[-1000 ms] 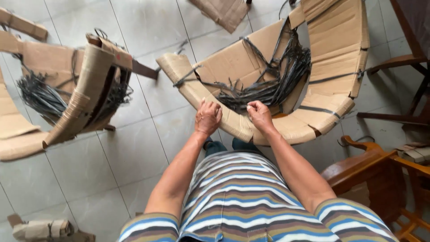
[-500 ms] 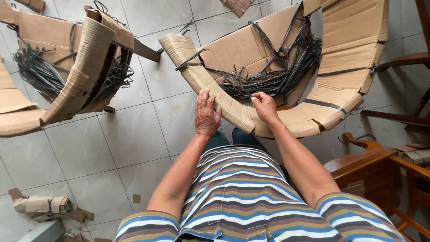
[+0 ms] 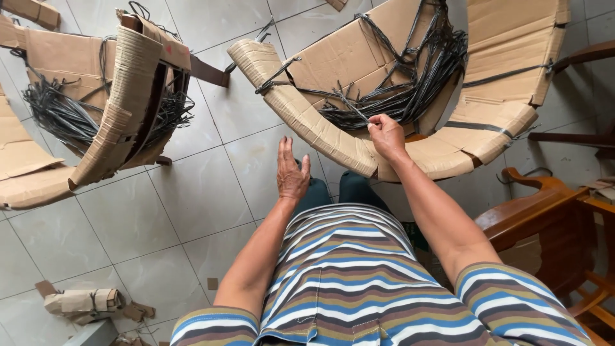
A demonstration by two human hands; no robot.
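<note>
Nearest the camera is the person's striped shirt (image 3: 346, 275), with both bare forearms reaching forward from it; the left hand (image 3: 291, 172) hangs in the air over the tiled floor (image 3: 192, 192), fingers spread wide and loosely straight, palm turned inward, holding nothing and touching nothing; it sits just short of the near rim of the cardboard-wrapped chair frame (image 3: 327, 138); the right hand (image 3: 386, 136) is closed narrow, thumb and fingertips pinched on a thin black strap (image 3: 355, 110) where it crosses that rim, with the heel of the hand resting on the cardboard; the strap runs away from the pinch into a tangled bundle of black straps (image 3: 410, 83) lying in the hollow of the curved frame, which stands straight ahead of the person's knees.

Half a second earlier the left hand lay flat against the cardboard rim beside the right; it has since come off the rim, drawn back toward the body and opened; the right hand has kept its pinch at much the same place on the rim; the view has tipped a little, so the frame sits higher in the picture.

To the right stands a brown wooden chair (image 3: 544, 218); farther left is a second cardboard-wrapped frame (image 3: 122, 109) with its own black strapping; a small bundle of cardboard scraps (image 3: 83, 301) lies on the floor at lower left.
</note>
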